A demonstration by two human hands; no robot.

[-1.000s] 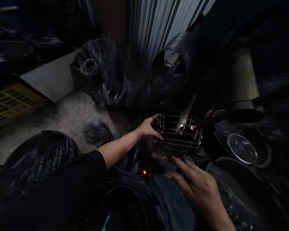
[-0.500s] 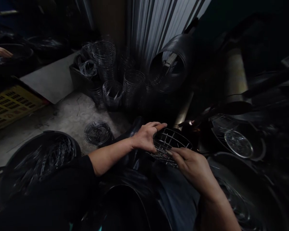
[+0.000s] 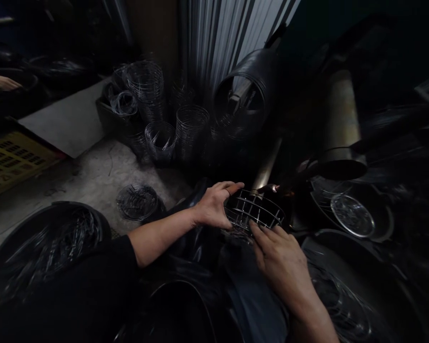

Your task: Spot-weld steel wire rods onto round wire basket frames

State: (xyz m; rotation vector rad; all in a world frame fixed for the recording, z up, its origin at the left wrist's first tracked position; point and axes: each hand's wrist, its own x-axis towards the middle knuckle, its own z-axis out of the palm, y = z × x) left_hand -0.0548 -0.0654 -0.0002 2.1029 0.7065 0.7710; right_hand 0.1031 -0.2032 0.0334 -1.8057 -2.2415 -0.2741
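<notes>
A round wire basket (image 3: pixel 259 208) with a grid of thin metal rods is held between my hands, low in the middle of the head view. My left hand (image 3: pixel 216 205) grips its left side, thumb toward me and fingers over the far rim. My right hand (image 3: pixel 277 250) is closed on the near right side, fingertips on the wires. Just beyond the basket's far rim is a metal electrode tip (image 3: pixel 273 188) with a small glow, above an upright brass-coloured rod (image 3: pixel 268 166). The basket's underside is hidden by my hands and the dark.
Stacked wire baskets (image 3: pixel 192 126) stand behind. A tub of wire pieces (image 3: pixel 82 233) is at left, another basket stack (image 3: pixel 137 202) on the floor. At right are a large basin (image 3: pixel 364 252) and a thick cylinder (image 3: pixel 343 124). A co-worker's hand (image 3: pixel 2 82) shows far left.
My right hand has shifted its hold, its fingers now lying further over the near wires. The basket has turned or tilted slightly. The whole view has swung a little to the right.
</notes>
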